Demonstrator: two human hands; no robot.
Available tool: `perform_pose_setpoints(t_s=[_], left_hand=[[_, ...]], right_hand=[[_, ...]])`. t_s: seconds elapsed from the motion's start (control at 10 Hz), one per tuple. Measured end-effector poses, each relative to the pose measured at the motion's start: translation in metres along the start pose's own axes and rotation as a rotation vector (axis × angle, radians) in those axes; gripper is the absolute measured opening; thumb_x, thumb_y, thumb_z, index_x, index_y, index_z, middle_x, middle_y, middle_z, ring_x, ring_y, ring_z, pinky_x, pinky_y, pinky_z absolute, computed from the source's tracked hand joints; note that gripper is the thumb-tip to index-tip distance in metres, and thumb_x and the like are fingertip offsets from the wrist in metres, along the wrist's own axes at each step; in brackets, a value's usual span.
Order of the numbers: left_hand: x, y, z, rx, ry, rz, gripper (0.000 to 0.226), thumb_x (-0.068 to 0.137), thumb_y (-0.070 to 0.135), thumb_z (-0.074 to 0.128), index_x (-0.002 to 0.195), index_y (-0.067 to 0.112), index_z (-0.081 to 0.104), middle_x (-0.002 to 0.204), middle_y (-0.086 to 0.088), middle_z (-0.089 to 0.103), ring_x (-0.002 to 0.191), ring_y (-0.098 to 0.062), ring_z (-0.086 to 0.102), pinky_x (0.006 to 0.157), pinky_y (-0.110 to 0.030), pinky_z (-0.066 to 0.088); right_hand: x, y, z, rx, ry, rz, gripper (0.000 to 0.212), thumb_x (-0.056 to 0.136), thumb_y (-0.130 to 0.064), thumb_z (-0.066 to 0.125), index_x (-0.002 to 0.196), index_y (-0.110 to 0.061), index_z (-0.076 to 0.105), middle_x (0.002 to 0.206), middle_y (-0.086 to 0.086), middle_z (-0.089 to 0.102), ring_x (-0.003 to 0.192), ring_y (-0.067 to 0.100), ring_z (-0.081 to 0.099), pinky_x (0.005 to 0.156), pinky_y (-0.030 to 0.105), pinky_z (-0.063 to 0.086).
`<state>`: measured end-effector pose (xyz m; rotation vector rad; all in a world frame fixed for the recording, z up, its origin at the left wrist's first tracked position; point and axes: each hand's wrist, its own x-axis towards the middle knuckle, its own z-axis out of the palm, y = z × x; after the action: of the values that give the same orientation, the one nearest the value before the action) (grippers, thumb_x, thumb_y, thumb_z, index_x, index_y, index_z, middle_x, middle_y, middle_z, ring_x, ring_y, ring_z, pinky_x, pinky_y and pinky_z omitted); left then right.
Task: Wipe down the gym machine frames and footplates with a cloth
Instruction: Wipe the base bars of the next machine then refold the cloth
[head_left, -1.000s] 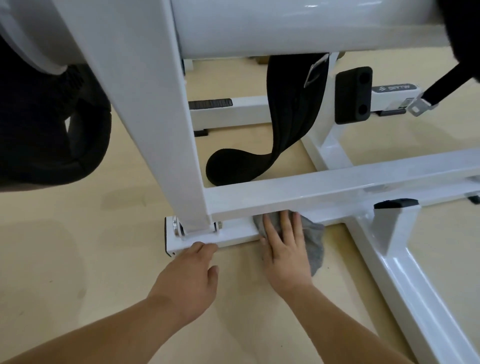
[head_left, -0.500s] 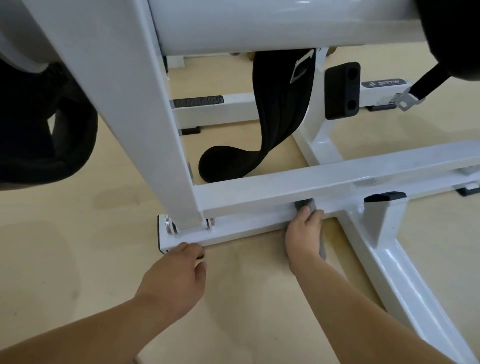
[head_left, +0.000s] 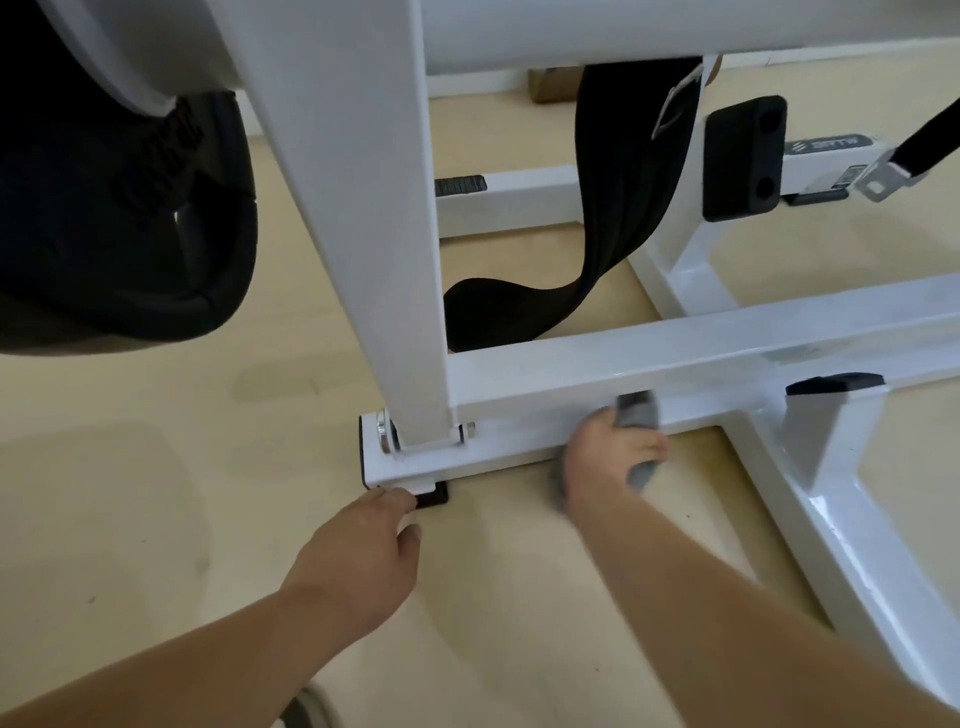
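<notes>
Nearest, the left hand (head_left: 363, 545) rests on the pale floor (head_left: 156, 493), fingers loosely bent and holding nothing, its knuckles just beside the black rubber foot (head_left: 432, 493) under the end of the white base rail (head_left: 498, 441). To its right, the blurred right hand (head_left: 602, 462) grips a grey cloth (head_left: 638, 413), fingers curled round it, pressing it against the rail's side below the crossbeam (head_left: 675, 348). The upright post (head_left: 374, 234) rises from the rail's end. Beyond, a black belt (head_left: 623, 208) hangs down with its tip on the floor, near a black bumper block (head_left: 743, 156).
</notes>
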<state>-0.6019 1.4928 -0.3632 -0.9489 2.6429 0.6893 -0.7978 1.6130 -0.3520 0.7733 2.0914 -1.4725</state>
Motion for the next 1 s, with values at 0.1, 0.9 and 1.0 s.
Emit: perform_pose_setpoints(t_s=[0.1,0.9,1.0], left_hand=[[0.0,0.01,0.002,-0.009,-0.023,0.018,0.037,0.105,0.038,0.044,0.14,0.032,0.051,0.134,0.013,0.054,0.121,-0.009,0.056,0.1,-0.027,0.045],[-0.02,0.035,-0.057,-1.081,-0.384,-0.341,0.03,0.103,0.029,0.06,0.109,0.002,0.073,0.098,-0.019,0.077,0.094,-0.034,0.076,0.09,-0.047,0.061],[-0.019,0.02,-0.068,-0.712,-0.19,-0.322,0.02,0.096,0.023,0.058,0.092,0.011,0.075,0.087,-0.005,0.076,0.081,-0.022,0.072,0.083,-0.034,0.061]], right_hand=[[0.077,-0.023,-0.035,-0.704,0.173,-0.179,0.059,0.108,-0.004,0.026,0.161,-0.001,-0.001,0.153,0.052,-0.001,0.146,0.063,0.006,0.123,0.062,0.01],[-0.107,0.028,-0.005,-0.285,-0.912,0.034,0.053,0.095,-0.046,0.054,0.114,0.001,0.07,0.099,0.015,0.077,0.096,0.024,0.074,0.103,0.042,0.052],[-0.11,0.003,-0.025,-0.377,-0.695,-0.309,0.022,0.096,-0.031,0.049,0.086,-0.015,0.061,0.081,0.003,0.059,0.075,0.02,0.055,0.078,0.035,0.049]])
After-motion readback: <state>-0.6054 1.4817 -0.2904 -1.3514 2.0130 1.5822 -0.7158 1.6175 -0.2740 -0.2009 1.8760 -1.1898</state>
